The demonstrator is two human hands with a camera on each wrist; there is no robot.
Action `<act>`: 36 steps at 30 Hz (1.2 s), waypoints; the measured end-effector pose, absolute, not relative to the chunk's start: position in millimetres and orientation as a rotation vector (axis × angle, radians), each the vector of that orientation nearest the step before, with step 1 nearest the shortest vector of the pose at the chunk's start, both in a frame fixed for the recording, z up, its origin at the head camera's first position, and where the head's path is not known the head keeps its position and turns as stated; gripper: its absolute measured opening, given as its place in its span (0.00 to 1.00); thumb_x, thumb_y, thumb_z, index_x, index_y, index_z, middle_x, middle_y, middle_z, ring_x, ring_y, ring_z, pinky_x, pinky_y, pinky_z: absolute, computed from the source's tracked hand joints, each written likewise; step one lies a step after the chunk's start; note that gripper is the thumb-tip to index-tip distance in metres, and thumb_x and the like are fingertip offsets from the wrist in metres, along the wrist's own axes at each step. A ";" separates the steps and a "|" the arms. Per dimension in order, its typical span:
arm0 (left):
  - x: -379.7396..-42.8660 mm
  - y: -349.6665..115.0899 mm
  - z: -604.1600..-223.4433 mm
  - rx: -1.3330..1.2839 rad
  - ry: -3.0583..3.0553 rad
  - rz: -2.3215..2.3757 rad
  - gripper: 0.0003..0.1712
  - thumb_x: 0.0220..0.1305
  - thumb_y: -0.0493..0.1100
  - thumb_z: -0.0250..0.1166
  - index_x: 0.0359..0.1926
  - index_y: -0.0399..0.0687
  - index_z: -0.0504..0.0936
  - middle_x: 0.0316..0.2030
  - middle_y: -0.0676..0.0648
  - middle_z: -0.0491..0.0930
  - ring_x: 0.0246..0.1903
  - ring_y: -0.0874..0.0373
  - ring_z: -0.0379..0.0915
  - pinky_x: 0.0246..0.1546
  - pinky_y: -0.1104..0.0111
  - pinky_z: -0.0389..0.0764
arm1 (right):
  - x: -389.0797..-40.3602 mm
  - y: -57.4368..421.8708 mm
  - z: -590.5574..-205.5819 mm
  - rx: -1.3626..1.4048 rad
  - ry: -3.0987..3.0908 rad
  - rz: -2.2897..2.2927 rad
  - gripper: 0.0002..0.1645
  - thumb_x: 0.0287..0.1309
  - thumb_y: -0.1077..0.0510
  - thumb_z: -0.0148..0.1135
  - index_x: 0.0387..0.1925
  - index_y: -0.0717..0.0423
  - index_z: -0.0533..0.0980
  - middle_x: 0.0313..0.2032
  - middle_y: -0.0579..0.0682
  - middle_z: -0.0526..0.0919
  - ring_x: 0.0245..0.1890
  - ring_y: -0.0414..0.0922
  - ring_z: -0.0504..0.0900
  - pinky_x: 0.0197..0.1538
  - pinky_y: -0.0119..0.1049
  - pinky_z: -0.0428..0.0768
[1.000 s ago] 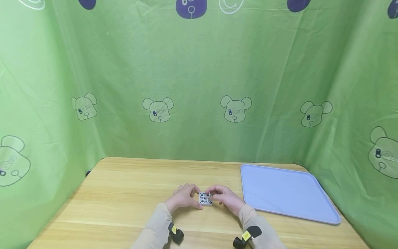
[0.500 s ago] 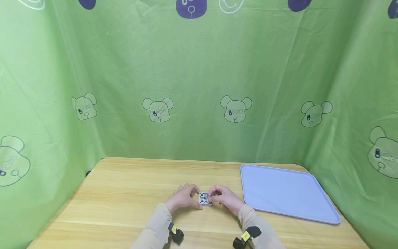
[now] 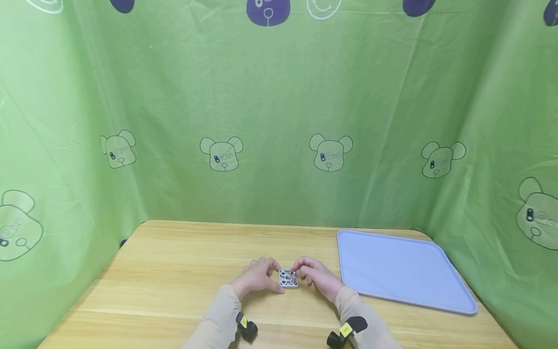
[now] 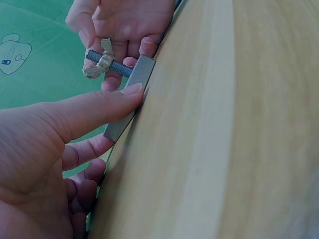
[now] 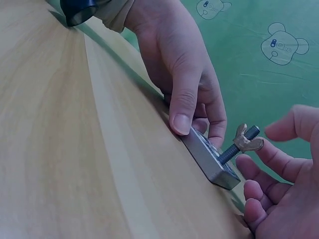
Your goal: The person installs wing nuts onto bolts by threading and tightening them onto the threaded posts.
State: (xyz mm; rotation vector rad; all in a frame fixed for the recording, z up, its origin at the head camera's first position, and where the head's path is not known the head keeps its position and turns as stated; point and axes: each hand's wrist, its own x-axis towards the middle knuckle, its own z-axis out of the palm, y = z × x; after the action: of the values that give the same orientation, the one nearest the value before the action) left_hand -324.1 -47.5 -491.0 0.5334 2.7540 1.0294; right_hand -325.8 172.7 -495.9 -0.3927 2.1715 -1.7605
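Observation:
A small square metal block (image 3: 285,277) with several round holes lies on the table, gripped at its left side between the thumb and fingers of my left hand (image 3: 257,277). From its right part a threaded bolt (image 5: 228,155) sticks up. Partway along the bolt sits a wing nut (image 5: 248,143), with thread showing above and below it. My right hand (image 3: 320,277) is beside the bolt, fingers loosely bent. In the right wrist view its index fingertip is at one wing, perhaps touching, while the thumb stands apart from the nut.
A pale blue tray (image 3: 405,271) lies to the right on the wooden table (image 3: 174,291). Green curtains (image 3: 279,194) with bear-head prints hang behind and on both sides. A small black camera is strapped to each sleeve.
Half a second ago the right thumb and fingers closed around the wing nut. Now the thumb has come away and the fingers have loosened. The left hand and block have stayed put.

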 end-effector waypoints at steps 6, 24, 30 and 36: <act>-324.7 -47.5 -492.0 0.530 2.759 1.016 0.31 0.37 0.54 0.79 0.45 0.54 0.79 0.32 0.51 0.70 0.34 0.56 0.60 0.38 0.64 0.58 | -326.9 173.0 -497.4 -0.386 2.176 -1.767 0.16 0.54 0.64 0.52 0.45 0.67 0.73 0.42 0.49 0.76 0.39 0.45 0.69 0.35 0.30 0.67; -324.8 -47.5 -491.9 0.538 2.752 1.025 0.30 0.37 0.53 0.79 0.45 0.54 0.79 0.32 0.51 0.70 0.34 0.56 0.60 0.37 0.64 0.58 | -324.3 173.3 -497.2 -0.453 2.237 -1.660 0.21 0.51 0.63 0.61 0.48 0.66 0.73 0.39 0.48 0.75 0.39 0.43 0.70 0.35 0.34 0.66; -325.2 -47.4 -492.5 0.534 2.754 1.014 0.31 0.38 0.54 0.79 0.45 0.54 0.78 0.32 0.51 0.70 0.34 0.56 0.60 0.37 0.64 0.58 | -323.3 172.5 -496.5 -0.437 2.252 -1.660 0.19 0.51 0.63 0.62 0.45 0.67 0.74 0.39 0.48 0.75 0.39 0.43 0.69 0.37 0.35 0.65; -324.5 -47.4 -491.6 0.535 2.751 1.015 0.31 0.38 0.53 0.79 0.45 0.54 0.78 0.33 0.51 0.70 0.34 0.55 0.60 0.37 0.63 0.58 | -323.2 171.1 -497.0 -0.420 2.279 -1.650 0.18 0.50 0.62 0.65 0.42 0.66 0.73 0.34 0.47 0.73 0.36 0.43 0.69 0.37 0.34 0.66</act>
State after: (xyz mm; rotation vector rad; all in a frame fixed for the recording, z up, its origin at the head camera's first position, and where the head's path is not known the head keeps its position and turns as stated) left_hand -324.5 -47.4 -491.6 0.5348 2.7507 1.0155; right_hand -323.2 171.1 -497.0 -0.4204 2.2789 -1.6497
